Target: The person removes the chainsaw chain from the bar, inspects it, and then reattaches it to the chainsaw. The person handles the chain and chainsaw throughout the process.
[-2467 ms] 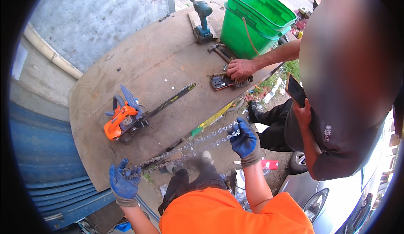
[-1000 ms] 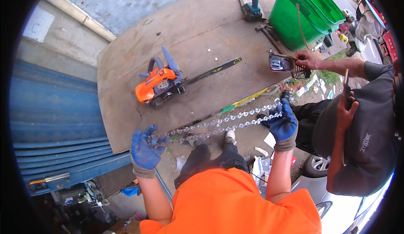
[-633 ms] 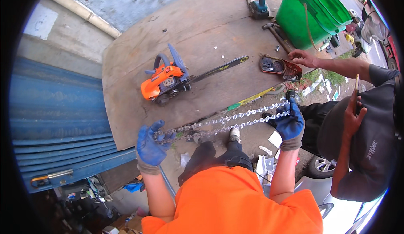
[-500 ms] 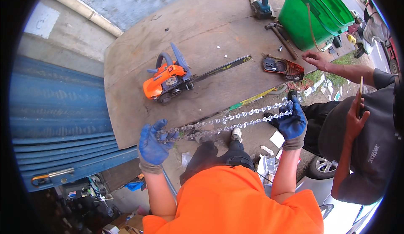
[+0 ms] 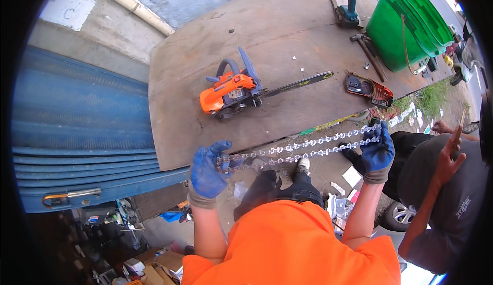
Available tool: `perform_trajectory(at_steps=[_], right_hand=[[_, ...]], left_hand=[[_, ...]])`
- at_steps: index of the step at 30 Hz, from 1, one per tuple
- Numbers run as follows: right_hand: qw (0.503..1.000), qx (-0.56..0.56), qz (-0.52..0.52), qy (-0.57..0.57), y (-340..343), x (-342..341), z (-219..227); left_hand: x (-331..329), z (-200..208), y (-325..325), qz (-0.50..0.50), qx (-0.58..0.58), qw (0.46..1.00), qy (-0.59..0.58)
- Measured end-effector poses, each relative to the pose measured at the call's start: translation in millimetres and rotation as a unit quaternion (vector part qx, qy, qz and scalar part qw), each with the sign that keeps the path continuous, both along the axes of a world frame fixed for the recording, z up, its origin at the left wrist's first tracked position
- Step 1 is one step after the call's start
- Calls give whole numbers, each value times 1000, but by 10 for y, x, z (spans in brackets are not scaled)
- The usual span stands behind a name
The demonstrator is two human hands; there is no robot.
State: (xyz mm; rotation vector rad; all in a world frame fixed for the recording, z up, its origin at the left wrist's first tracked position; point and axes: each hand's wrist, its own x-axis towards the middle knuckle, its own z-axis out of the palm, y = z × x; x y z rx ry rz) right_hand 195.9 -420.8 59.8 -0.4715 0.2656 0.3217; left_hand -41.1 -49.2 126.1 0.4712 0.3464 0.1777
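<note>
A silver saw chain (image 5: 303, 151) is stretched as a long loop in front of my body, over the table's near edge. My left hand (image 5: 209, 169), in a blue work glove, grips one end of the loop. The other end is held in my gloved right hand (image 5: 378, 149). On the table beyond lies an orange chainsaw (image 5: 231, 91) with its bare guide bar (image 5: 295, 85) pointing right. The saw's side cover (image 5: 368, 88) rests apart from it, off the bar's tip, inner side up.
The brown table (image 5: 205, 141) carries a cordless drill (image 5: 350, 3), a hammer (image 5: 371, 58) and a green bucket (image 5: 405, 28). At the right stands a person in a dark shirt (image 5: 447, 198), holding a phone (image 5: 458, 126). A blue shutter (image 5: 82, 115) is on the left.
The view has shifted, so the scene sits further right. The person's hand that reached over the table edge has drawn back. Both my hands still hold the chain stretched.
</note>
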Motion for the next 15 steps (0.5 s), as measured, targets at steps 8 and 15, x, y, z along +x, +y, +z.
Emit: perform_trajectory(at_steps=[8, 15], right_hand=[[990, 100, -14, -99, -56, 135, -107], [979, 138, 33, -143, -180, 229, -162]], left_hand=[[32, 309, -239, -9, 290, 955, -65], [-50, 421, -322, -31, 364, 930, -36]])
